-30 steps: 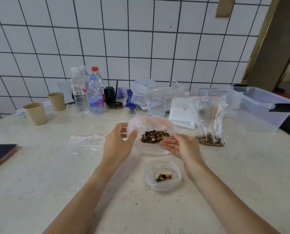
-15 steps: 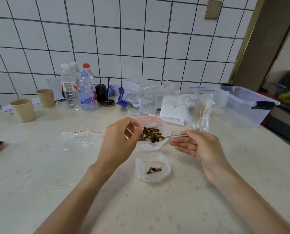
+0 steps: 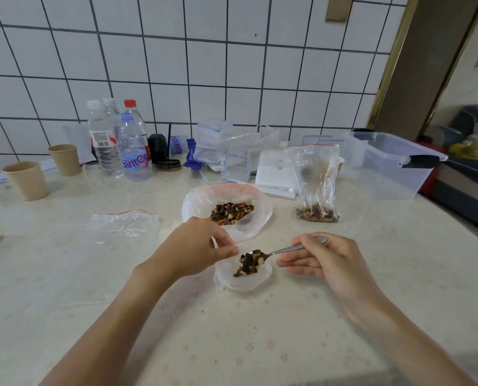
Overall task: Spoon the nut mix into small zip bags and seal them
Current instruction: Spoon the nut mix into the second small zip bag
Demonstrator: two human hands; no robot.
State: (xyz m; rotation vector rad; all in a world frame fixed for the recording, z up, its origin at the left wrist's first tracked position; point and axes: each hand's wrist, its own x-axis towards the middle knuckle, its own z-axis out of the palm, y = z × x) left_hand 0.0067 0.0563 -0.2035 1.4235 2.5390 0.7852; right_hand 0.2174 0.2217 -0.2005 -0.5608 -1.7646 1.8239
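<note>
Two bare hands over a pale, speckled stone-look table [image 3: 65, 274]. Landmark: the small zip bag [image 3: 243, 277], thin clear plastic with its mouth rolled open into a round cup, a little nut mix in the bottom.

Left hand [image 3: 196, 246] pinches the bag's near-left rim between thumb and curled fingers. Right hand [image 3: 324, 260], just right of the bag, pinches the handle of one metal spoon [image 3: 276, 250]; remaining fingers lie loosely straight. The spoon bowl, heaped with dark and tan nut pieces, sits directly over the bag's mouth, tipping.

Just behind the bag: one larger clear bag [image 3: 226, 210], mouth folded wide, holding the main nut mix. Left of the bag, well apart: one flat empty zip bag [image 3: 126, 224] with red seal line. Behind-right: one upright zip bag [image 3: 315, 182], nuts settled in its base.

Farther back, by the white tiled wall: two tan paper cups [image 3: 26, 179], four plastic water bottles [image 3: 133, 151], one large clear lidded tub [image 3: 388, 165].
</note>
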